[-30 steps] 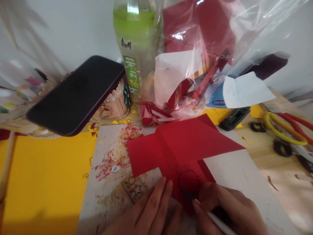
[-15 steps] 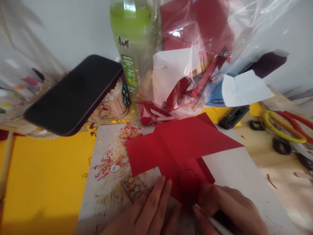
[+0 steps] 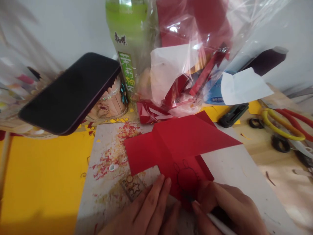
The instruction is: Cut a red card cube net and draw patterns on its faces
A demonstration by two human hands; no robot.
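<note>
My right hand (image 3: 227,204) is closed around a pen (image 3: 217,223) with a white barrel, its dark tip at the red paper (image 3: 168,169). On that folded red paper is a dark hand-drawn round outline (image 3: 187,179) with small loops and short strokes around it. My left hand (image 3: 149,210) lies with fingers stretched out at the paper's lower left, over a clear stencil ruler (image 3: 134,186) with star and other shape cutouts. Part of the ruler is hidden under the hand. Beneath everything is a whitish board (image 3: 234,182) strewn with red and yellow scraps.
A black phone (image 3: 73,93) leans over a wooden-stick basket (image 3: 109,102). Behind stand a green drink bottle (image 3: 128,49) and a clear plastic bag (image 3: 181,65) of red paper. At the right are a dark stapler-like object (image 3: 233,115) and scissors (image 3: 281,129). Yellow paper (image 3: 44,182) lies left.
The view has shifted slightly. Another small loop stands out clearly at the top of the drawn outline. Both hands stay in nearly the same place, the pen still held.
</note>
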